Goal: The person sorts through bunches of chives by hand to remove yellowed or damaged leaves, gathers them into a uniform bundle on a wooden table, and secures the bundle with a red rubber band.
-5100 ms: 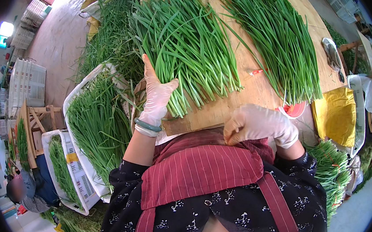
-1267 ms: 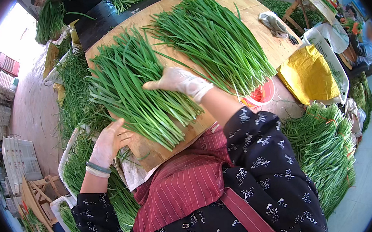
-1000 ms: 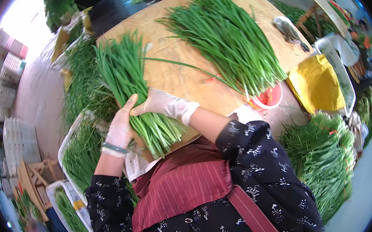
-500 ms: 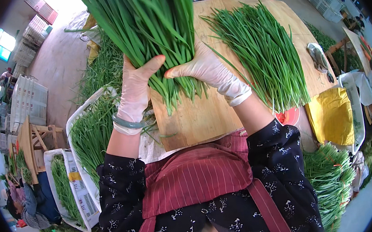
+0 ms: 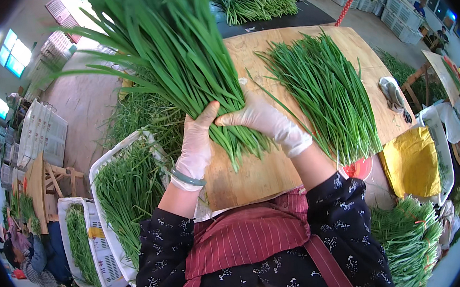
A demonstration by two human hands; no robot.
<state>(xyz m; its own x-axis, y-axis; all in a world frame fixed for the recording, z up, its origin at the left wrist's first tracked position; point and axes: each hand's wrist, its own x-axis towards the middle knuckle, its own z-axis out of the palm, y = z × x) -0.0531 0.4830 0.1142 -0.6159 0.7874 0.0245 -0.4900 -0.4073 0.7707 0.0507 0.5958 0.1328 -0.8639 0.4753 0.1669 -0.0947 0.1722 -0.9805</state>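
Note:
Both hands wear thin white gloves and grip one large bundle of garlic chives (image 5: 179, 66) above the wooden board. My left hand (image 5: 198, 132) wraps the lower stems from the left, with its thumb across the front. From the right, my right hand (image 5: 261, 120) clasps the same bundle, its thumb nearly meeting the left one. The leaf tips fan out toward the upper left, and the stem ends point down over the wooden board (image 5: 263, 179). A second pile of chives (image 5: 324, 97) lies on the board to the right, apart from my hands.
A white crate (image 5: 101, 171) of chives stands left of the board, beside a smaller crate (image 5: 109, 263). Small scissors (image 5: 407, 117) and a grey cloth (image 5: 391, 94) lie at the board's right edge. A yellow sack (image 5: 411, 160) hangs at right. Another person (image 5: 32, 262) is at far left.
The bundle has tilted, its leaf tips swinging left, and my hands sit lower in the picture with it. The view has also shifted, showing more of the far table.

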